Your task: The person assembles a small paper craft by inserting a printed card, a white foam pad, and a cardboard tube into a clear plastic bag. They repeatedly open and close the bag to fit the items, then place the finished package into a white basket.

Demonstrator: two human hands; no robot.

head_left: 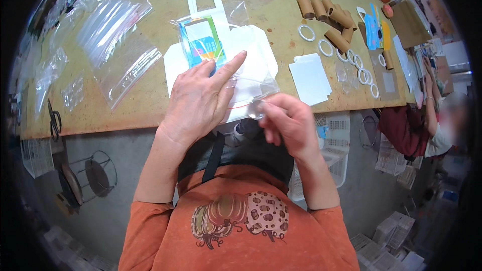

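Observation:
At the table's front edge, a clear plastic bag (256,86) lies over a white cut-out card (173,65) with a square handle frame at its far end. A blue, green and yellow printed card (203,40) shows through the plastic. My left hand (196,100) rests on the bag, palm down, its index finger stretched out and the others partly spread. At the near right corner, my right hand (290,120) pinches the bag's edge between thumb and fingers. A red line runs along the plastic beside this pinch.
Clear zip bags (116,17) lie left, with scissors (54,120) at the edge. Rightward are white cards (309,79), several white rings (325,47) and brown cardboard tubes (319,8). Another person's arm (431,98) reaches the table's right end. A stool (98,175) stands below left.

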